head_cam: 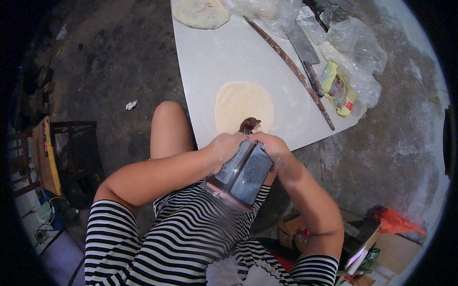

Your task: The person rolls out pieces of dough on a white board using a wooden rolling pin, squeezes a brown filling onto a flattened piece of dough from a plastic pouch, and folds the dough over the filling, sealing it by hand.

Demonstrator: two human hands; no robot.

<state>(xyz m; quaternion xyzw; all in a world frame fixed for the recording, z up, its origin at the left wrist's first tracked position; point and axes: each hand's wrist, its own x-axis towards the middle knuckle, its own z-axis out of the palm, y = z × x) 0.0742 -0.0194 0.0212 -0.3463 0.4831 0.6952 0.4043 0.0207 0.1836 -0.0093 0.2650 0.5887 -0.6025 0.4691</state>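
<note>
A plastic packet point(248, 171) with printed writing is gripped from both sides, by my left hand point(226, 148) and my right hand point(272, 147). Its upper end points away from me, over the near part of a flat round of dough point(243, 100). A lump of dark brown paste point(249, 124) shows at that end, above the dough; whether it touches the dough I cannot tell. The dough lies on a pale board point(200, 71). Another flat dough round point(202, 14), with darker patches, lies at the board's far left corner.
A long worn rolling stick point(290, 68) crosses the board's right side. Beyond it lie a cleaver point(303, 44), a yellow packet point(338, 89) and crumpled clear plastic bags point(357, 53). A red plastic bag point(397, 221) and cardboard boxes point(286, 228) stand low at right.
</note>
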